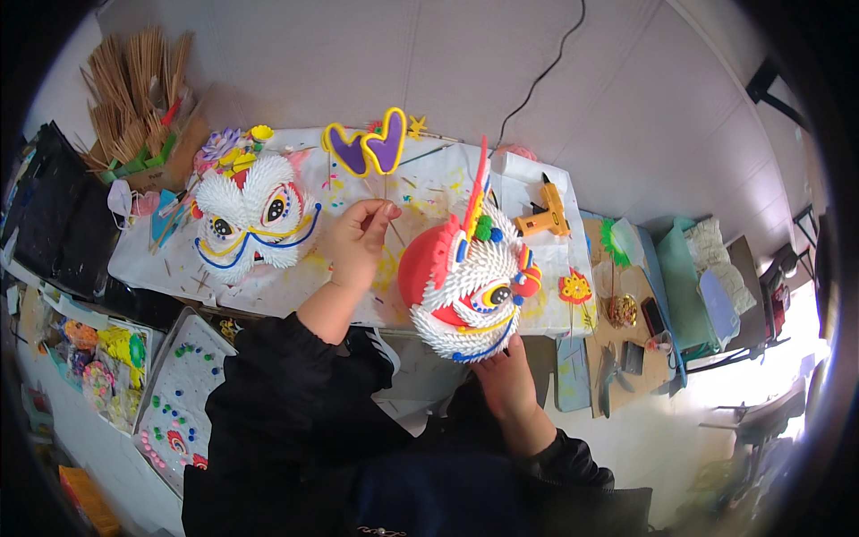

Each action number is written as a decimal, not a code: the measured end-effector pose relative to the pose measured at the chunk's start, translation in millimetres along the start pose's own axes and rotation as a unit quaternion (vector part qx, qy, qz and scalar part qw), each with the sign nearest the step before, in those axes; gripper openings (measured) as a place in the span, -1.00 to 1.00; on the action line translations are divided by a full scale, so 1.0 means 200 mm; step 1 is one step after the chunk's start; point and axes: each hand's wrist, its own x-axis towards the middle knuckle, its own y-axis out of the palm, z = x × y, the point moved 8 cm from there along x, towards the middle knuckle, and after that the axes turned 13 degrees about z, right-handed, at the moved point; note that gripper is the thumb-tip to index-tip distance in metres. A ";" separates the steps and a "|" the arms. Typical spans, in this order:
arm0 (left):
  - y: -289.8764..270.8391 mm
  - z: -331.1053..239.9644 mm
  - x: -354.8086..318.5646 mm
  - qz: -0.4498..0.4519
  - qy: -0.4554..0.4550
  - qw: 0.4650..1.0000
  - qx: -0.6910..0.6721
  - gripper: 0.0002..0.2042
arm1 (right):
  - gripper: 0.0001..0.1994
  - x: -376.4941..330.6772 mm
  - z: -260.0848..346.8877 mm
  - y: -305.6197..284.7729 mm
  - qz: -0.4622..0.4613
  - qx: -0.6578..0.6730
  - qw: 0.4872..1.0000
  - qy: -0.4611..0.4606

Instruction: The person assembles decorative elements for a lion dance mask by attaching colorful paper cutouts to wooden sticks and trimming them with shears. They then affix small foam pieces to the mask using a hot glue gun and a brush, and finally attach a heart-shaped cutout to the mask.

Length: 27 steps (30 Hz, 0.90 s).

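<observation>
My left hand (362, 237) is closed in a pinch on a thin stick below a purple leaf-shaped piece with a yellow rim (386, 143). A similar purple piece (347, 150) appears beside it, overlapping at the edge. Low at the table's front, my right hand (508, 378) supports a lion-dance head (465, 286) from beneath, its fingers partly hidden by it. White scale-like tufts, a red back, yellow-ringed eyes and blue trim cover this head. Another white lion-dance head (255, 219) lies on the table to the left of my left hand.
An orange glue gun (548, 215) lies at the table's right, near a red-and-yellow flame-shaped piece (575, 286). Pliers (614, 376) rest on a board further right. Bundled sticks (139, 89) stand at the far left. A tray of small pompoms (183, 385) sits lower left.
</observation>
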 end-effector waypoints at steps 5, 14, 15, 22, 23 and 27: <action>0.03 0.00 0.01 -0.071 0.047 0.996 0.017 -0.90 | -0.53 0.04 0.13 -0.13 -0.022 -0.001 1.000 -0.020; -0.04 -0.25 -0.08 -0.077 0.158 0.984 -0.040 -0.92 | -0.52 0.27 0.54 -0.13 0.077 -0.178 0.973 -0.128; -0.08 -0.29 -0.10 -0.083 0.169 0.982 -0.034 -0.92 | -0.53 0.32 0.55 -0.16 0.079 -0.104 0.986 -0.101; -0.18 -0.40 -0.20 -0.085 0.170 0.982 -0.002 -0.90 | -0.36 0.61 0.57 -0.49 -0.045 -0.016 0.999 -0.009; -0.19 -0.41 -0.21 -0.087 0.178 0.980 0.010 -0.90 | -0.29 0.65 0.57 -0.48 -0.010 -0.013 1.000 0.002; -0.21 -0.45 -0.24 -0.100 0.199 0.974 0.034 -0.90 | -0.27 0.73 0.55 -0.49 0.012 0.024 0.999 0.018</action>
